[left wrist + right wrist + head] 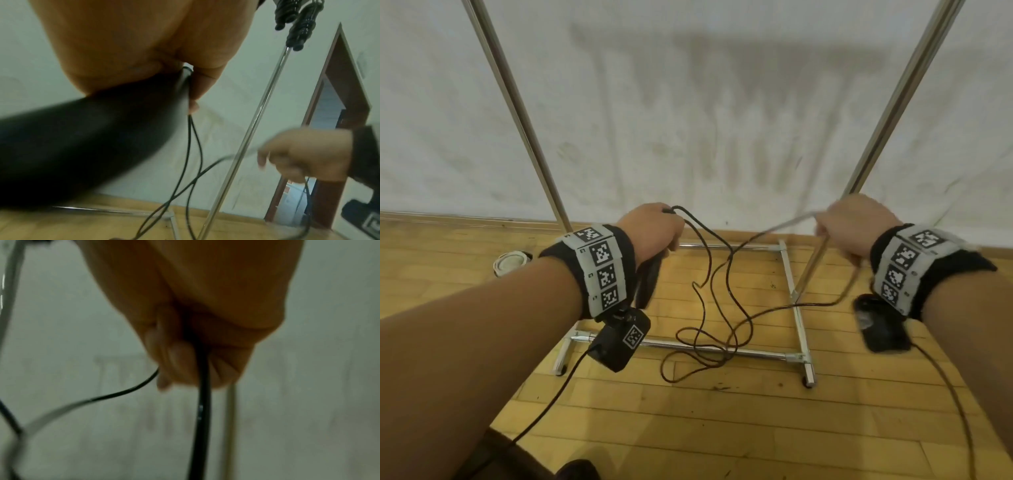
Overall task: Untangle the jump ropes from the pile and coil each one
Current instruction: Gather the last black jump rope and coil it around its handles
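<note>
Standing over a yellow wood-plank floor [722, 428] that meets a stained white wall [705, 102]. Chrome garment rack [796, 308]: two uprights rise against the wall, its base frame sits on the floor. Round white object [512, 262] lies near the skirting, left. Brown door frame [337, 84] shows in the left wrist view. Left hand [650, 229] is curled round the thick black handle [72, 146] of a thin black jump rope [726, 274]; right hand [856, 226] is fisted round the cord. Between both hands the rope sags in loose loops onto the floor, crossing the rack's base bar.
</note>
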The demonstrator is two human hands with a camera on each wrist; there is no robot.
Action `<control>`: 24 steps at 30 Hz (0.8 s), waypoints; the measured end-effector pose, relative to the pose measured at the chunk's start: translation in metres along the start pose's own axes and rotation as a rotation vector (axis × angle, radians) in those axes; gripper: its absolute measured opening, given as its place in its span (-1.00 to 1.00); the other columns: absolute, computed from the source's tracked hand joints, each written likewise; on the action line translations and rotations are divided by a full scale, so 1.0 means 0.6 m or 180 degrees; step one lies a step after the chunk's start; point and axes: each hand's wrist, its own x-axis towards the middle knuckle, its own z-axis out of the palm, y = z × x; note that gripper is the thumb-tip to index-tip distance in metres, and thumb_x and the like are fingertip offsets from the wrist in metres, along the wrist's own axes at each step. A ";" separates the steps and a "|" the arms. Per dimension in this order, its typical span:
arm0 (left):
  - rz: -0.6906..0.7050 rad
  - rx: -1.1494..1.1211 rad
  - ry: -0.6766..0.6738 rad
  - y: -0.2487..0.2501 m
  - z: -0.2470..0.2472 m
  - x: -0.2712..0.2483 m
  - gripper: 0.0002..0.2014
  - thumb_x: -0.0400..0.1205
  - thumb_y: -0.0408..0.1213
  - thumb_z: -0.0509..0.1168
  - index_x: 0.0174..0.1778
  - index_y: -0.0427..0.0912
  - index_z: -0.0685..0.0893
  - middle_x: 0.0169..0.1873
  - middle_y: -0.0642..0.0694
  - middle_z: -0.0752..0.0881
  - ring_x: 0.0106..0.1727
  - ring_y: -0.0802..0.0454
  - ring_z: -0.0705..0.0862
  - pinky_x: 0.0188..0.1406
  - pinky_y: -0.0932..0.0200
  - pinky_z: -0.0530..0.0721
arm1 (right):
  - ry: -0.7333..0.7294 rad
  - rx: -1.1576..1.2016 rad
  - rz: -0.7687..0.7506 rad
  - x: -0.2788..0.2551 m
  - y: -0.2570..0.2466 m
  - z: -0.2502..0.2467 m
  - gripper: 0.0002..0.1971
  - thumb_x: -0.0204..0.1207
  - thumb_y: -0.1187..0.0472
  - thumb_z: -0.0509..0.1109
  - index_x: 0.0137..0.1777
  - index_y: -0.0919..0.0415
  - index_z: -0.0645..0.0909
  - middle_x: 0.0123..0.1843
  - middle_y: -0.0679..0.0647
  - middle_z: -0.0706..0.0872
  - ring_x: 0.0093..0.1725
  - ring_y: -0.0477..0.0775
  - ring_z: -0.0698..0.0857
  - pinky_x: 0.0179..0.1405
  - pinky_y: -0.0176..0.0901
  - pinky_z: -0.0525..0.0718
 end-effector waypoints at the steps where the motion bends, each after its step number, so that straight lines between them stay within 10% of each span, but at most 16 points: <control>1: 0.0013 -0.0126 0.0002 0.005 -0.001 -0.003 -0.88 0.43 -0.50 0.25 -0.31 -0.19 0.59 -0.27 -0.34 0.60 -0.38 -0.11 0.52 -0.34 0.06 0.47 | -0.0051 -0.0789 0.0212 -0.001 0.013 -0.001 -0.74 0.75 0.23 0.19 0.18 0.29 0.69 0.06 0.20 0.75 0.00 0.23 0.71 0.01 0.00 0.67; 3: 0.0072 -0.0355 -0.0247 0.013 0.003 -0.013 -0.88 0.35 -0.46 0.25 -0.27 -0.19 0.60 -0.23 -0.28 0.58 -0.43 -0.08 0.46 -0.39 0.08 0.46 | -0.0234 -0.1491 0.0263 -0.005 0.024 0.002 -0.70 0.71 0.15 0.22 0.31 0.27 0.63 0.36 0.27 0.66 0.27 0.32 0.68 0.30 0.09 0.66; 7: 0.0313 -0.0358 -0.1134 0.024 0.026 -0.034 -0.65 0.24 -0.41 0.30 -0.05 -0.19 0.76 -0.18 -0.15 0.69 -0.26 -0.03 0.57 -0.29 0.09 0.58 | -0.0585 0.0153 -0.1303 -0.033 -0.050 0.019 -0.28 0.65 0.03 0.38 0.77 -0.15 0.20 0.73 -0.11 0.38 0.66 -0.04 0.39 0.59 -0.07 0.34; 12: 0.0554 0.0205 -0.1355 0.032 0.034 -0.044 -0.56 0.28 -0.34 0.37 0.12 -0.07 0.76 -0.12 -0.23 0.71 -0.11 -0.16 0.63 -0.01 -0.18 0.66 | -0.1162 0.1319 -0.1728 -0.076 -0.121 0.042 -0.67 0.57 0.18 0.52 0.32 -0.01 0.66 0.10 0.02 0.85 0.10 -0.04 0.80 0.34 0.08 0.66; 17: 0.0899 0.1243 -0.0833 0.024 0.020 -0.042 -0.73 0.60 -0.39 0.36 0.03 0.13 0.74 -0.06 -0.04 0.79 -0.18 0.02 0.79 -0.01 -0.05 0.85 | -0.0758 0.0725 -0.1609 -0.074 -0.104 0.024 -0.83 0.67 -0.06 0.45 0.02 0.00 0.75 -0.37 -0.10 0.71 -0.50 -0.13 0.72 -0.18 -0.03 0.76; 20: 0.0822 0.1507 -0.0628 0.019 0.015 -0.042 -0.81 0.72 -0.32 0.29 0.00 0.11 0.70 -0.12 0.00 0.85 -0.13 0.04 0.85 -0.10 0.10 0.84 | -0.0245 0.0814 -0.1845 -0.074 -0.110 0.012 -0.87 0.66 -0.03 0.45 -0.05 -0.04 0.76 -0.41 -0.07 0.65 -0.51 -0.16 0.55 -0.33 -0.14 0.60; 24: 0.0541 0.0673 -0.0735 0.023 0.013 -0.040 -0.90 0.75 -0.37 0.30 0.05 -0.09 0.69 -0.29 -0.08 0.76 -0.25 -0.05 0.76 0.03 -0.20 0.87 | -0.0148 0.0383 -0.1959 -0.083 -0.123 0.008 -0.81 0.72 -0.07 0.34 0.03 -0.02 0.72 -0.19 0.00 0.74 -0.21 -0.02 0.69 -0.13 -0.10 0.65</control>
